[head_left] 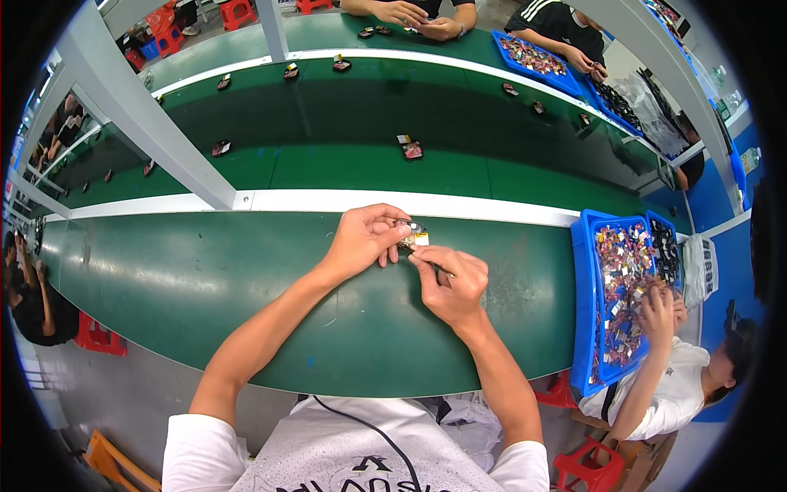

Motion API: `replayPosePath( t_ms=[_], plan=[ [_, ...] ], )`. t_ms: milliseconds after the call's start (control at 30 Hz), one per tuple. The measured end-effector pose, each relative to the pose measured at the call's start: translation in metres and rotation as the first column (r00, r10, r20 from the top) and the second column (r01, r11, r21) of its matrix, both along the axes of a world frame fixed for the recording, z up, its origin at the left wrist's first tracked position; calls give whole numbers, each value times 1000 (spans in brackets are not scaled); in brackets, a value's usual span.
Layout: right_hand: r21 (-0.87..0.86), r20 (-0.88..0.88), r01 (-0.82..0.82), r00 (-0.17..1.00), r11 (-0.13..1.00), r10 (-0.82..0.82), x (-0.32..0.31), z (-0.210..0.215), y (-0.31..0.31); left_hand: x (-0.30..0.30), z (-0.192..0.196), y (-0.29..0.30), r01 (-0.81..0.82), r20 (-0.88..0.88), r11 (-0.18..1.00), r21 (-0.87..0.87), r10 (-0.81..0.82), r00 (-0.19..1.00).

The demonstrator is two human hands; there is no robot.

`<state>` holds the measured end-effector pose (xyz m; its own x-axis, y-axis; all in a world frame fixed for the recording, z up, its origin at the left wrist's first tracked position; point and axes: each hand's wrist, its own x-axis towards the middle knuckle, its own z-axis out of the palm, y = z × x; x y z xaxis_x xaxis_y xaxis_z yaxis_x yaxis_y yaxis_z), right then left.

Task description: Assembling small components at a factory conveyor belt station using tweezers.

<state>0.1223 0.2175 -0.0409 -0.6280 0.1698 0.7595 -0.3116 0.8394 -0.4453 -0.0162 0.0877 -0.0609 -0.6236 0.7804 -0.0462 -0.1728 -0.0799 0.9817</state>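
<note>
Device, small and dark with a white-and-yellow patch, is held over the table, near its far edge. The left hand is clamped on its left side; the right hand pinches what looks like a thin dark tool. Probably close work on the device is under way, calling next for a steady left hold and small, careful right-hand motion. Rightward stands a blue tray of small parts.
</note>
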Motion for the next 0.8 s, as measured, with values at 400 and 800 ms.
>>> replayPosePath(
  t_ms=[400,800],
  plan=[
    [118,-22,5,1000,993,-3,-3,-10,2,12,-1,11,-131,-82,986,-101,123,989],
    [-153,-163,135,974,979,-159,0,-2,18,-118,0,1,-610,-313,784,-113,555,771]
  ],
)
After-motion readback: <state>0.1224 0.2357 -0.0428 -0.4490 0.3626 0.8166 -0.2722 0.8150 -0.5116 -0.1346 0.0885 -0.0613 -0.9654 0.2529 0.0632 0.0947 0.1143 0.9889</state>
